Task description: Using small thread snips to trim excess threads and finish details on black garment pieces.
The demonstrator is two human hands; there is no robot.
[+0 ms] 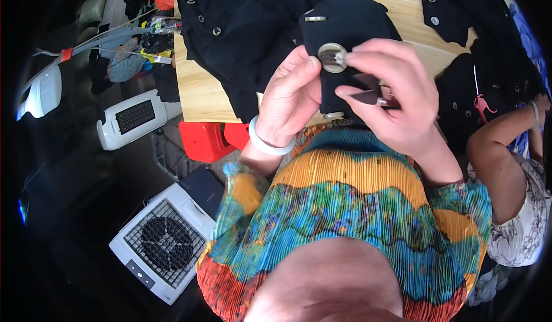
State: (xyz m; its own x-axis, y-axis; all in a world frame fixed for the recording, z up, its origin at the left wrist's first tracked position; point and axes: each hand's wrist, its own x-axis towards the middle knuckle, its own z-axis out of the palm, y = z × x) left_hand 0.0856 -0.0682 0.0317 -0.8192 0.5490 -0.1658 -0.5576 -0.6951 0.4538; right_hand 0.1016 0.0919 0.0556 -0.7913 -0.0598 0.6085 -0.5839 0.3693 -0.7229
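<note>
Up in front of my chest, my left hand (292,92) pinches a piece of black cloth (349,32) beside a large round button (333,58) with a pale rim. Thumb and fingertips of my right hand (397,89) meet at that button's face; whether they grip a thread there is too small to tell. Tucked in the same right hand is a small pair of thread snips (368,97), its dark blades pointing left below the fingers. Another button (315,18) shows edge-on higher on the cloth, and one more (333,115) at its lower end.
Black garments with buttons (230,52) cover much of the wooden table (198,95). At right, a co-worker's arm (500,144) reaches over dark cloth, near a red-handled tool (482,105). Red stools (204,141) stand below the table edge; a white fan unit (167,241) is lower left.
</note>
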